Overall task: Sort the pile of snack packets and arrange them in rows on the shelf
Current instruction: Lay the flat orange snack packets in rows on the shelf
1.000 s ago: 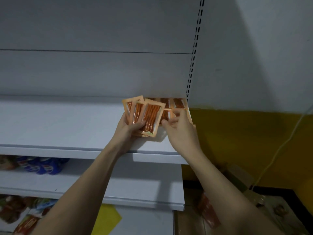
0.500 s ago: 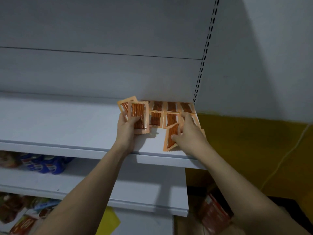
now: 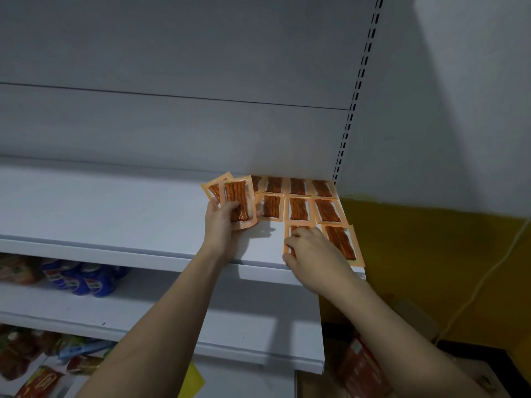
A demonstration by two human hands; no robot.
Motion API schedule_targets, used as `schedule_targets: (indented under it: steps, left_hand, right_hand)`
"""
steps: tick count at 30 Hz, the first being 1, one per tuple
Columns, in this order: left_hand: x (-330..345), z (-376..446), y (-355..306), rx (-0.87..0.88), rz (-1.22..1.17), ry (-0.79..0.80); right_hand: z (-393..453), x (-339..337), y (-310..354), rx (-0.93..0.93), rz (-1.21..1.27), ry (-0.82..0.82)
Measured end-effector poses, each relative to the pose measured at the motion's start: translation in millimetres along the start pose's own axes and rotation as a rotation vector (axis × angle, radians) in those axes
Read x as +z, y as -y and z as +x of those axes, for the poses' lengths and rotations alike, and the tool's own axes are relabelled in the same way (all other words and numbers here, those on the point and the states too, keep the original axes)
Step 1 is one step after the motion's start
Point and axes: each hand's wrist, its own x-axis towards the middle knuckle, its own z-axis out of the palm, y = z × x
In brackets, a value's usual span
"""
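Right hand (image 3: 311, 251) lowered, fingers pressing packet (image 3: 296, 228) flat on shelf (image 3: 115, 214); left hand (image 3: 224, 222) grips fanned packets (image 3: 238, 201).

Dim light, soft shadows, edges blurred, bowed

Blue bottles (image 3: 83, 278) lie on the lower shelf (image 3: 172, 320), a pale cable (image 3: 485, 278) crosses the yellow wall (image 3: 431, 254), perhaps cartons (image 3: 362, 369) below

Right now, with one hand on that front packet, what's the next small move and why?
Probably let the right hand release the front packet it is setting flat beside the corner packet, then take one from the stack the left hand holds; the spot left of it is bare.
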Motion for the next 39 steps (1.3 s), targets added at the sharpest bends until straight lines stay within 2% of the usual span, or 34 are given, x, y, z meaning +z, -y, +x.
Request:
schedule_targets:
  steps: [3, 5, 7, 9, 12, 16, 19, 22, 28, 32, 35, 36, 39]
  left_hand:
    - [2, -1, -1, 0.017, 0.039, 0.009]
    - [4, -2, -1, 0.029, 0.069, 0.021]
    - [7, -8, -2, 0.067, 0.137, 0.081]
    - [9, -20, -1, 0.109, 0.263, 0.204]
    - [10, -34, -4, 0.104, 0.408, 0.373]
    - [7, -40, -21, 0.051, 0.485, 0.46]
    - [0, -42, -33, -0.051, 0.527, 0.536]
    - [-16, -35, -47, -0.086, 0.576, 0.508]
    - [-53, -16, -68, -0.017, 0.704, 0.192]
    - [-65, -21, -72, -0.005, 0.76, 0.147]
    - [-69, -25, -73, -0.003, 0.787, 0.131]
    - [-69, -26, -73, 0.0, 0.797, 0.126]
    - [-69, -28, -73, -0.002, 0.818, 0.113]
  right_hand:
    - [0, 0, 1, 0.011, 0.037, -0.015]
    - [3, 0, 2, 0.037, 0.143, -0.108]
    - [7, -1, 5, 0.089, 0.38, -0.254]
    - [11, -5, 9, 0.173, 0.674, -0.33]
    - [16, -16, 13, 0.274, 0.915, -0.329]
    - [19, -21, 14, 0.31, 1.043, -0.328]
    - [22, -20, 15, 0.301, 1.095, -0.271]
    - [28, -22, 14, 0.298, 1.058, -0.252]
    - [42, -17, 18, 0.304, 0.841, -0.194]
    - [43, -5, 29, 0.277, 0.664, -0.162]
    - [38, -4, 36, 0.186, 0.34, -0.281]
    - [36, -5, 39, 0.132, 0.3, -0.319]
    - [31, -7, 51, -0.06, 0.294, -0.235]
